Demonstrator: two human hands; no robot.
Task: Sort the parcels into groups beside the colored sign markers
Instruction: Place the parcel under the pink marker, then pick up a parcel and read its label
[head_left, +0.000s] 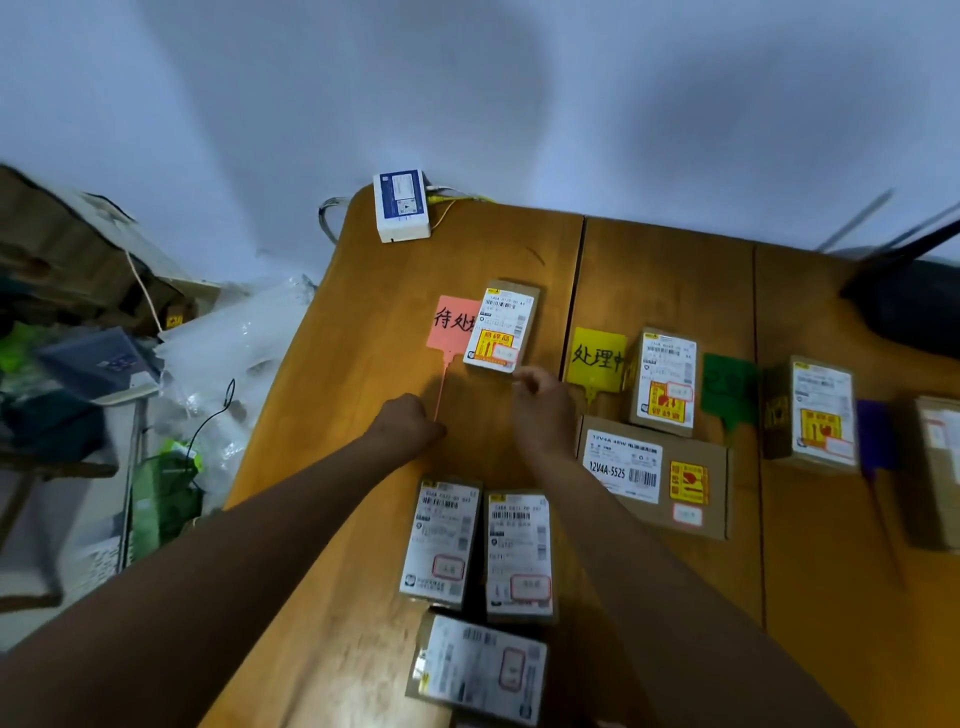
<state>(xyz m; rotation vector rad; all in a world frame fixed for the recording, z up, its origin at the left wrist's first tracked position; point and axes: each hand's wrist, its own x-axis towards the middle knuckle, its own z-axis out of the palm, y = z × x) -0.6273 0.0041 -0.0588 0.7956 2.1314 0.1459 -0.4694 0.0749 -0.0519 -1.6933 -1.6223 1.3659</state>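
My left grip (410, 426) is clenched at the stem's foot of the pink marker (452, 322); whether it pinches the stem I cannot tell. My right grip (540, 410) is released, fingers loosely curled. Three near parcels (519, 556) lie at lower centre of the table (337, 415); above my right grip, the far parcel (501, 327) overlaps the pink marker's right edge

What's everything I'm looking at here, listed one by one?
parcels: eight, brown with white labels; five among the signs, three nearest the person.
sign markers: four, pink, yellow, green, purple; a row across the table.
table: one, brown wood, under everything.
white box: one, cabled, far table edge.
plastic bags: a pile, whitish, left of the table.
left hand: curled, by the stem of the pink sign.
right hand: fingertips by the parcel beside that sign.
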